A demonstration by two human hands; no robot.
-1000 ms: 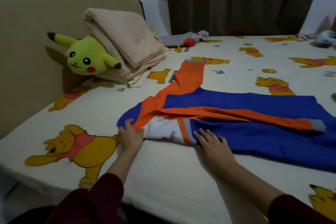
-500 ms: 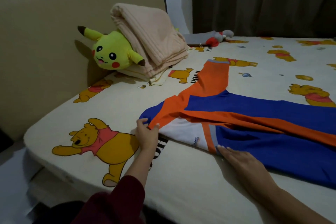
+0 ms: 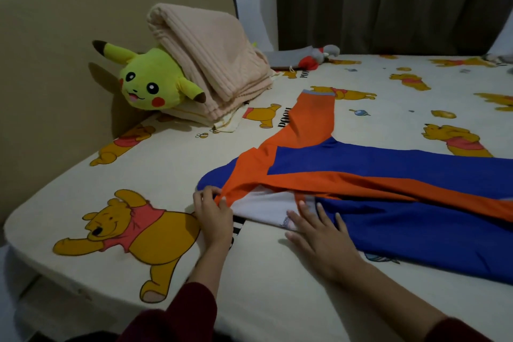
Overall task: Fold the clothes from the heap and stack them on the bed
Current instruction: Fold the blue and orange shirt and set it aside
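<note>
Jersey [image 3: 388, 175] lies flat on the bed [image 3: 277, 272]: your left hand [image 3: 213, 214] pinches its orange shoulder, your right hand [image 3: 319, 233] presses flat. Tug unevenly and the slippery sleeve could slide askew.

One head-worn view only, so nothing is shared with a second view; it looks forward and down from above the person's forearms, close over the near edge of the bed [image 3: 263, 300]; the left hand [image 3: 212, 216] and right hand [image 3: 323, 236] sit low and central, close to the lens; beyond the hands the jersey [image 3: 388, 189] runs off to the right edge; past the left hand, up and away, the headboard [image 3: 55, 50]; far beyond the right hand, the curtain [image 3: 388, 3] closes the view; the wide angle bends the edges.
</note>
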